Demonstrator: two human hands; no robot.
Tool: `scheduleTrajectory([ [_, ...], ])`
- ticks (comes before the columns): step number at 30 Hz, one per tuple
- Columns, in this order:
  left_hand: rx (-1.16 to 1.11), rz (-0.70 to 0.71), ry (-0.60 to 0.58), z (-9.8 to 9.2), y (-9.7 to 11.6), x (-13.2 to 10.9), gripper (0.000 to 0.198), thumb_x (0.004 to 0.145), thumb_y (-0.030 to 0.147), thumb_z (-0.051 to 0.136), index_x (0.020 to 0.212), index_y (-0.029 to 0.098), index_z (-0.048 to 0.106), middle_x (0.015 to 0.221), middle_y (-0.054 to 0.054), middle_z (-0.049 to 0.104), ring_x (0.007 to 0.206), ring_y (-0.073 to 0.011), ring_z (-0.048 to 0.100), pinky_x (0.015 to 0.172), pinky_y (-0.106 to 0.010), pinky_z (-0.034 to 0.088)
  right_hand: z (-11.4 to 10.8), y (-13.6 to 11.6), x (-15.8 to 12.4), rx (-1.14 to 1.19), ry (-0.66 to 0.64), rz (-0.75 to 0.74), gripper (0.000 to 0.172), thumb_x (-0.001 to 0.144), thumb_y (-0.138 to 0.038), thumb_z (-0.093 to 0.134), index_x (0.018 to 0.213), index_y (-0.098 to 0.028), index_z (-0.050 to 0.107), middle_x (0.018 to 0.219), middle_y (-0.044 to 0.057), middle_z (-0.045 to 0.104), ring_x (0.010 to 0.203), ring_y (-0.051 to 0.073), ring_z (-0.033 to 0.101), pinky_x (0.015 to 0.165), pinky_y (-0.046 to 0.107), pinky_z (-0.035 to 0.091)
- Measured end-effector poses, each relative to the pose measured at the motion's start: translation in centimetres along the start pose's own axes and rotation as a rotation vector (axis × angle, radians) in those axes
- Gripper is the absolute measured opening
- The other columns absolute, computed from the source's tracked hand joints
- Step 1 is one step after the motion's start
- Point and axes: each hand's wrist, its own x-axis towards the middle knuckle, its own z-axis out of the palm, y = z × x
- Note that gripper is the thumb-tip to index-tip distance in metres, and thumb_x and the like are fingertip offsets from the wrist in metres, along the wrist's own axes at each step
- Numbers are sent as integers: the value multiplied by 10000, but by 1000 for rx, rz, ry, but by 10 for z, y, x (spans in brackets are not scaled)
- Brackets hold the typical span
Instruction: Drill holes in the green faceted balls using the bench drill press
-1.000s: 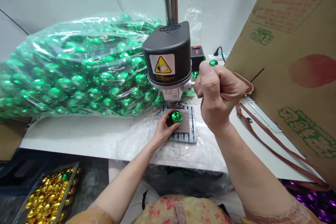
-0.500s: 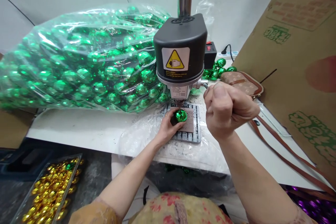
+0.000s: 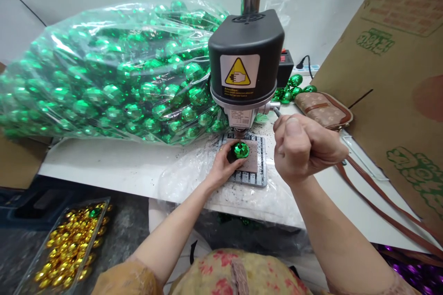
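Observation:
A small bench drill press [image 3: 246, 62] with a dark hood and a yellow warning label stands on the white table [image 3: 104, 166]. My left hand [image 3: 223, 166] is closed around a faceted green ball [image 3: 240, 150], holding it on the slotted base plate [image 3: 258, 173] right under the drill tip. My right hand [image 3: 306, 147] is a fist wrapped round the press's feed lever [image 3: 277, 111], low at the machine's right side.
A big clear bag of green balls [image 3: 104, 73] fills the table's left. A brown purse [image 3: 323, 108] with a long strap and a few loose green balls [image 3: 292, 85] lie right. Cardboard [image 3: 398, 78] leans at right. A tray of gold balls [image 3: 65, 249] sits below left.
My right fist has swung the lever downward and the drill head has come lower onto the green ball. My left hand has kept the ball in place. The view has shifted left.

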Motion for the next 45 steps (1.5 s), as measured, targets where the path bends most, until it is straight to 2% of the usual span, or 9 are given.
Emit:
scheduleTrajectory([
  [21,3,9,-2,0,1,0,561,812,399,777,1293,193,573,1278,-111,668,1182,-273,629,1023,-411,495,-7,11,-7,29,-69,-176,431,812,-46,529,591,-184,185,524,-62,234,451,31,265,443,250,237],
  [27,20,19,12,0,2,0,558,815,404,774,1293,200,572,1277,-108,671,1182,-272,630,1033,-425,498,-13,9,-16,25,-124,-155,421,795,-20,538,579,-179,213,548,-56,296,469,26,325,475,259,304],
  [29,27,18,13,0,2,-1,558,811,401,778,1290,198,575,1276,-109,672,1182,-273,631,1037,-429,497,-10,5,-13,19,-101,-130,430,816,-36,545,563,-173,226,534,-57,298,457,21,329,465,255,289],
  [32,15,0,14,2,0,0,576,801,394,789,1297,196,573,1295,-112,661,1207,-275,618,1060,-438,487,-1,-3,5,-47,-11,9,443,881,-139,568,522,-163,309,492,-58,276,428,18,313,443,253,229],
  [35,-16,-30,32,4,-2,1,579,790,383,800,1292,197,580,1300,-109,655,1218,-270,616,1077,-444,481,9,-10,28,-71,-6,180,471,926,-237,557,531,-184,306,495,-57,279,437,22,309,459,254,251],
  [38,1,-30,112,3,0,-4,561,786,379,805,1273,200,592,1258,-111,669,1169,-261,644,1035,-433,517,14,-10,42,-130,-38,219,472,944,-278,535,556,-208,276,503,-53,297,446,25,324,465,250,276],
  [40,82,23,179,0,6,-16,523,808,388,785,1267,213,604,1213,-106,678,1127,-254,659,993,-425,541,14,-9,44,-150,-32,215,470,948,-288,527,563,-213,269,502,-51,301,445,27,330,463,251,279],
  [42,189,147,182,-6,13,-39,470,843,381,752,1271,241,617,1192,-101,672,1106,-248,663,955,-411,555,14,-9,43,-125,-21,204,466,942,-267,537,556,-211,282,493,-51,309,437,31,331,459,256,277],
  [45,339,455,4,-16,21,-85,438,863,350,734,1284,294,629,1264,-118,633,1098,-251,664,883,-369,572,14,-10,42,-73,-7,198,462,926,-223,558,535,-204,313,470,-55,317,423,37,334,455,264,273],
])
